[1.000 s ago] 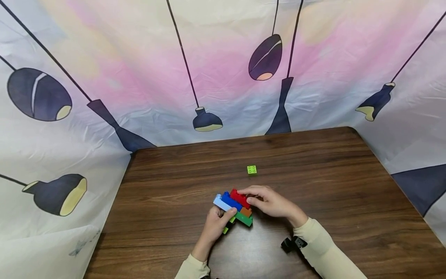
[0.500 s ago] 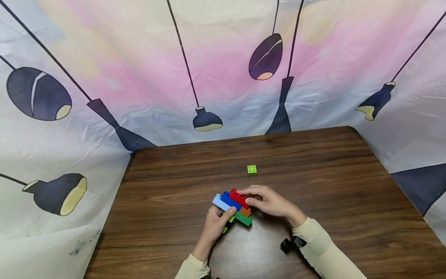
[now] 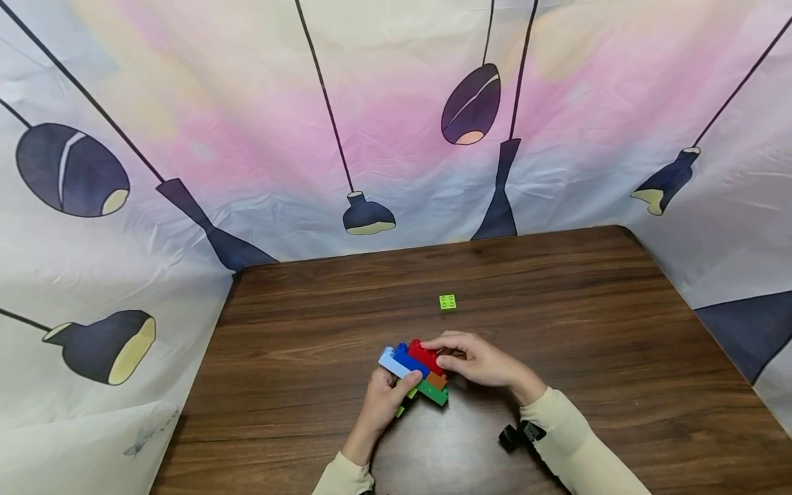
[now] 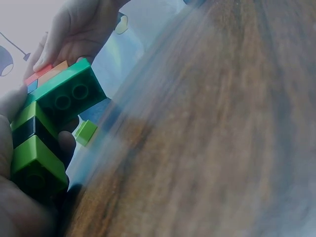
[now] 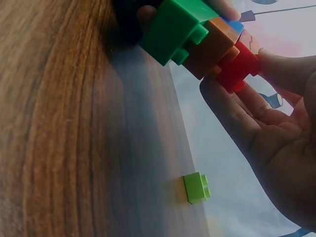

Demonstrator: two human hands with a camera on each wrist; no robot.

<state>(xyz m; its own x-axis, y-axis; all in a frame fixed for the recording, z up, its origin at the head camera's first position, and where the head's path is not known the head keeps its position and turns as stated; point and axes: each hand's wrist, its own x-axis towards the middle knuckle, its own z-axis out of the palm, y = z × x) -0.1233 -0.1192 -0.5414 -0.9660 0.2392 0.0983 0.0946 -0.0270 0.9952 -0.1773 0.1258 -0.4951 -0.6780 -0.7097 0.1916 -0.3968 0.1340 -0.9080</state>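
My left hand [image 3: 380, 402] grips a joined stack of toy building bricks, its thumb lying over the front. The stack runs from a stem of lime green bricks [image 4: 38, 160] with a black brick [image 4: 34, 131] between them, through a green brick [image 3: 433, 392], to a light blue brick [image 3: 394, 361], a blue brick [image 3: 410, 360] and an orange brick [image 3: 436, 380]. On its far upper side sits a red brick [image 3: 426, 356], which my right hand [image 3: 482, 357] pinches between thumb and fingers. The left fingers behind the stack are partly hidden.
A loose lime green brick [image 3: 447, 302] with studs up lies on the dark wooden table [image 3: 309, 330], beyond the hands. A patterned cloth [image 3: 260, 137] with printed lamps hangs behind the table. A black strap device [image 3: 522, 434] is on the right wrist.
Both hands keep their hold on the stack, with the right fingers staying at the red brick. Only slight shifts of the whole view show.
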